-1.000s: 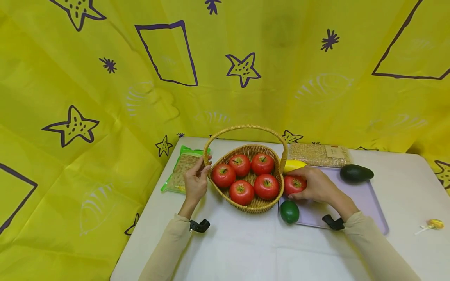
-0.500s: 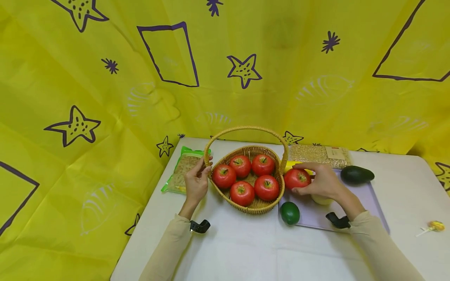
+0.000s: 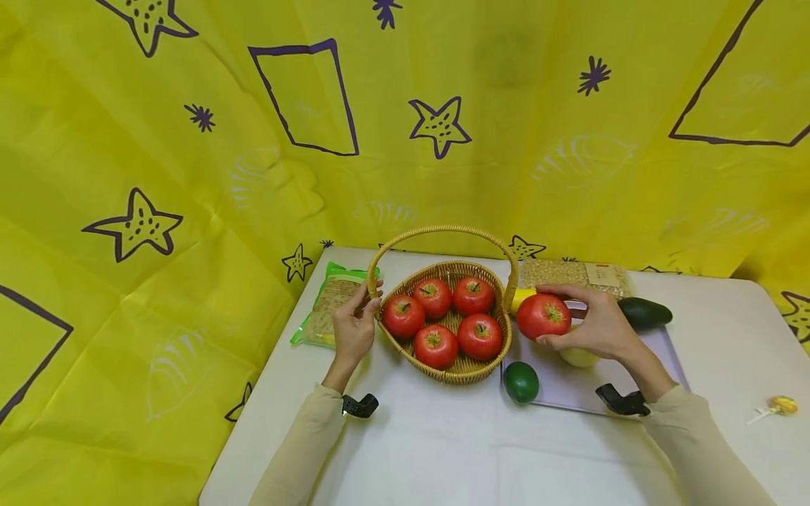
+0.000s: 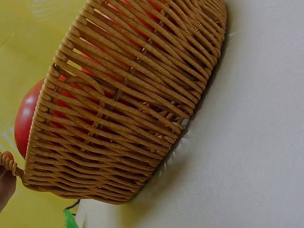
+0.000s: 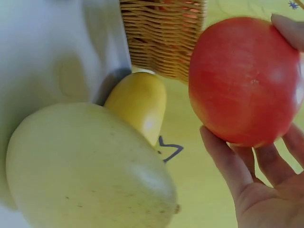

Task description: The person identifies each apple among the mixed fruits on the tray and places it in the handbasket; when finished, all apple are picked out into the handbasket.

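My left hand (image 3: pixel 356 329) grips the left foot of the arched handle of a wicker basket (image 3: pixel 446 376). Several red apples (image 3: pixel 436 347) lie inside it. Just right of the basket, my right hand (image 3: pixel 604 327) holds another red apple (image 3: pixel 544 315) between thumb and fingers. In the right wrist view this apple (image 5: pixel 244 83) is held up off the tray, apart from the basket. Below that hand, a pale green rounded fruit (image 5: pixel 90 166) lies beside a yellow fruit (image 5: pixel 140 102). In the head view the hand and apple partly hide both.
A lilac tray (image 3: pixel 658 369) bears a dark green avocado-like fruit (image 3: pixel 645 314) and a smaller green fruit (image 3: pixel 522 383) at its front-left corner. Behind it lies a bag of grains (image 3: pixel 557 275). A green-edged food packet (image 3: pixel 323 309) lies left, a lollipop (image 3: pixel 782 405) far right.
My right hand has raised the apple from beside the basket and drawn it to the right, uncovering part of the pale green fruit. My left hand stays on the handle.
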`<state>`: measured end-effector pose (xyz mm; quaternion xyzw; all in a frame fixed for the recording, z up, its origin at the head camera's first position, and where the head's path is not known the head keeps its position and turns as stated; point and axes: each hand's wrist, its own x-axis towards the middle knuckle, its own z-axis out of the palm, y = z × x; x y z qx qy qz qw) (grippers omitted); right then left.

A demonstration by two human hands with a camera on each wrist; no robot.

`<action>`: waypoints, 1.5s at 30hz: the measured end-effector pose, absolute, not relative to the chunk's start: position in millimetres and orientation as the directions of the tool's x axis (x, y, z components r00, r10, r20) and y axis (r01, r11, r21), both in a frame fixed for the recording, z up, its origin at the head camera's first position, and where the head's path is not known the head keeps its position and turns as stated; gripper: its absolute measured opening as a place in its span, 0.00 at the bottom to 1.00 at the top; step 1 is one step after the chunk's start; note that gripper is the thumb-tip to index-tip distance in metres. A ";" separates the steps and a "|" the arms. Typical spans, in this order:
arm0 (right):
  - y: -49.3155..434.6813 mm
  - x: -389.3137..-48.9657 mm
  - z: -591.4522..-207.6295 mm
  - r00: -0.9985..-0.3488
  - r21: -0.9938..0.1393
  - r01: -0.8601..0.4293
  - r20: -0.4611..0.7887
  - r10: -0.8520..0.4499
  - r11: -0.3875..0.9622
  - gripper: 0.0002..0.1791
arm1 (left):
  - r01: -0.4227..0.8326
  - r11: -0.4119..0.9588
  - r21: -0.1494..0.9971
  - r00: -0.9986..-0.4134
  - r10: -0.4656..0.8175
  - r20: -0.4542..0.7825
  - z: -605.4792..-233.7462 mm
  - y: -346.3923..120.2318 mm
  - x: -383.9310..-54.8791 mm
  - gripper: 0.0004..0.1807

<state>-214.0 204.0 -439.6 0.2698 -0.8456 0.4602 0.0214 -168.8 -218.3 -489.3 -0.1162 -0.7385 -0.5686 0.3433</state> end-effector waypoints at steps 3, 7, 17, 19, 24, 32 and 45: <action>203.8 -210.8 -436.8 -0.857 -0.783 -0.463 0.276 -0.436 0.415 0.41 | 0.565 0.327 0.757 -0.734 -0.220 0.643 -488.8 -217.8 -168.8 0.24; 202.1 -205.2 -432.0 -0.853 -0.798 -0.467 0.293 -0.432 0.380 0.42 | 0.561 0.329 0.760 -0.736 -0.222 0.639 -489.1 -217.4 -169.5 0.23; 193.1 -196.8 -422.0 -0.836 -0.868 -0.456 0.342 -0.430 0.198 0.44 | 0.551 0.338 0.763 -0.742 -0.220 0.633 -491.0 -219.3 -170.7 0.23; 188.9 -196.5 -422.2 -0.823 -0.874 -0.458 0.348 -0.449 0.161 0.43 | 0.549 0.334 0.766 -0.744 -0.220 0.630 -491.5 -219.9 -170.3 0.23; 177.1 -195.7 -421.8 -0.798 -0.882 -0.461 0.366 -0.479 0.095 0.43 | 0.547 0.333 0.768 -0.749 -0.215 0.626 -491.5 -220.4 -169.7 0.23; 155.2 -196.0 -416.9 -0.802 -0.911 -0.401 0.297 -0.519 0.098 0.41 | 0.547 0.331 0.769 -0.749 -0.216 0.626 -489.9 -219.4 -169.5 0.24; 113.2 -199.2 -412.5 -0.821 -0.936 -0.311 0.178 -0.542 0.164 0.43 | 0.555 0.327 0.764 -0.744 -0.214 0.633 -488.5 -218.8 -168.4 0.23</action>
